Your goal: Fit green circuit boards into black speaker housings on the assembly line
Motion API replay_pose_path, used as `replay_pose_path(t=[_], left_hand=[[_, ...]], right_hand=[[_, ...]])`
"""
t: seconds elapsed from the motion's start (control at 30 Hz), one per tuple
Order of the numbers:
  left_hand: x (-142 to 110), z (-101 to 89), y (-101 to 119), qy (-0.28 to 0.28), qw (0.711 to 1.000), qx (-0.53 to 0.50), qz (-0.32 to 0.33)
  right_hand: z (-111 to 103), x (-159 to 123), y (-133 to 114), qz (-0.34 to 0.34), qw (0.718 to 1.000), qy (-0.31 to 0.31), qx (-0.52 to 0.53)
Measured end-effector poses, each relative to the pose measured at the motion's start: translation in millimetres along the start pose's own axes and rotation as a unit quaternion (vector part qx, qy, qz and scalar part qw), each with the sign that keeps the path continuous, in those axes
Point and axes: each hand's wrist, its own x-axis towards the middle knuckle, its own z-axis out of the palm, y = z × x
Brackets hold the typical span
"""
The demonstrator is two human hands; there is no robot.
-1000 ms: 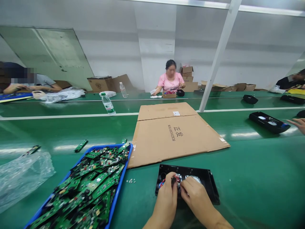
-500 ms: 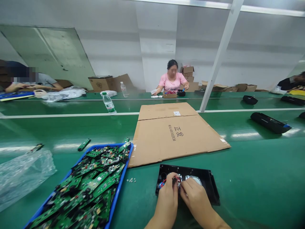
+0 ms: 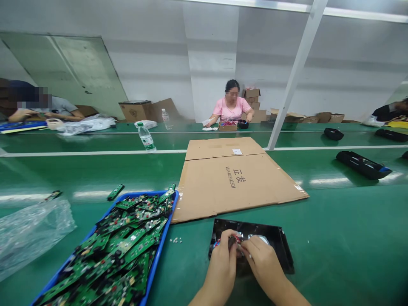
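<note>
The black housing [image 3: 270, 246] lay on the green desk [image 3: 334, 255] just in front of the person, its near end under both hands, close beside the flat cardboard [image 3: 236, 182]. The fine red wires [image 3: 219, 242] looked the likeliest thing to suffer: a hard tug from either pinch could pull one off its joint, and the small part between the fingertips could slip and drop into the housing, where it would be hard to see. The loose bits [image 3: 175, 241] on the desk by the blue tray [image 3: 159, 255] of boards [image 3: 127, 246] could also be swept away by a forearm. The left hand [image 3: 223, 265] was curled, its grip closed on the wires and part; the right hand [image 3: 263, 265] met it knuckle to knuckle, fingertips pinched together on the same spot, wrists low and angled inward.
</note>
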Motion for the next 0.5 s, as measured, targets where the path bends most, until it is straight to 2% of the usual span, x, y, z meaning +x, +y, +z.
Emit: replay_pose_path(t=[0.07,0.13,0.23,0.33,0.5], left_hand=[[0.3,0.1,0.0,0.015,0.999,-0.028,-0.005],[0.5,-0.5,1.3,0.005,0.999,-0.043,-0.012],[0.9,-2.9,4.5,-0.021,0.998,-0.046,-0.028],[0.7,-4.8,7.3,-0.015,0.999,-0.039,-0.026],[-0.1,-3.0,7.1,-0.019,0.998,-0.053,-0.009]], right_hand=[[1.6,-2.4,1.4,0.044,0.999,0.001,0.024],[4.5,-5.4,3.1,0.073,0.997,0.002,0.029],[7.3,-8.5,5.9,0.057,0.998,-0.015,0.018],[6.6,-9.3,6.3,0.042,0.998,-0.032,0.022],[6.4,-7.8,2.8,0.079,0.995,-0.013,0.056]])
